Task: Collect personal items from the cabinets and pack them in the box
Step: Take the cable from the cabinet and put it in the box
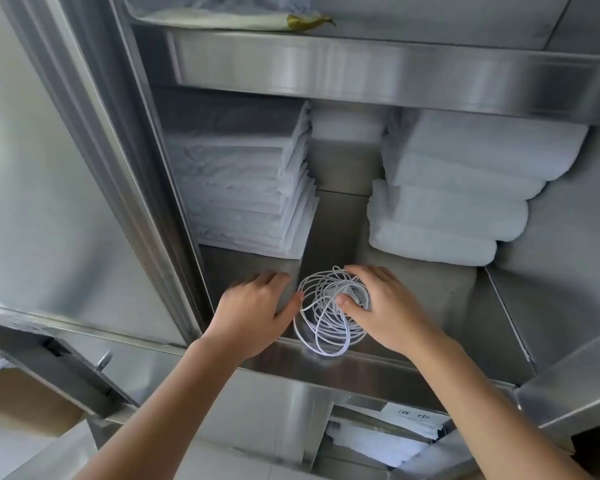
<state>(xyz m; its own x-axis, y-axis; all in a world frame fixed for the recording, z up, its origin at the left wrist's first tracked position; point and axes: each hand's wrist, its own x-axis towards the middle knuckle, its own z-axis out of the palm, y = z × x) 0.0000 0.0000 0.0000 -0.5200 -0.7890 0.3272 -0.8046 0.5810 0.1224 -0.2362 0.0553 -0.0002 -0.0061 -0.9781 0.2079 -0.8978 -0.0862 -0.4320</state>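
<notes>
A loose coil of thin white cable [321,320] lies at the front of a steel cabinet shelf [430,306]. My right hand [388,306] rests on the coil, with the thumb pressed into its middle and the fingers curled over its top edge. Just left of the coil, my left hand [257,306] lies flat on the shelf with fingers spread, its thumb touching the coil's left side. A brown cardboard box [18,400] shows at the lower left, partly hidden behind an open steel door.
On the same shelf, a stack of folded white sheets [250,188] stands on the left and rolled white towels [458,188] on the right. An upper shelf [361,64] overhangs. White packets [388,434] lie in the compartment below. Steel doors [49,185] stand open on both sides.
</notes>
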